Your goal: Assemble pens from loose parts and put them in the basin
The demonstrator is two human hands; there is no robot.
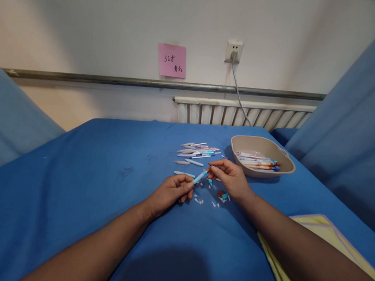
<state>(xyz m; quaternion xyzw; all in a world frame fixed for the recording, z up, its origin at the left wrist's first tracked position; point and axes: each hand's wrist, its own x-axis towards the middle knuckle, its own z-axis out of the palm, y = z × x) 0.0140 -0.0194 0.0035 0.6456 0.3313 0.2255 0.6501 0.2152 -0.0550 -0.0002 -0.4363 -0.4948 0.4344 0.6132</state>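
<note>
A light blue and lilac pen [200,178] is held between my two hands, tilted up to the right. My left hand [175,190] grips its lower end, fingers curled round it. At the upper end, my right hand [230,178] pinches a brown part at the tip; whether that part is fixed to the barrel I cannot tell. Beneath the hands lie small white pieces [199,201], with brown and turquoise pieces [223,195] close to my right wrist. Just beyond are loose pens [197,150] in a rough pile and a pale blue barrel [184,173].
A beige basket [261,140] with several pens [258,161] stands at the right. A yellow cloth [320,230] lies under my right forearm. Behind the blue-covered table [84,168] are a radiator [223,110], a metal rail [111,79] and a plugged-in cord [238,93]. Blue curtains [346,110] hang at both sides.
</note>
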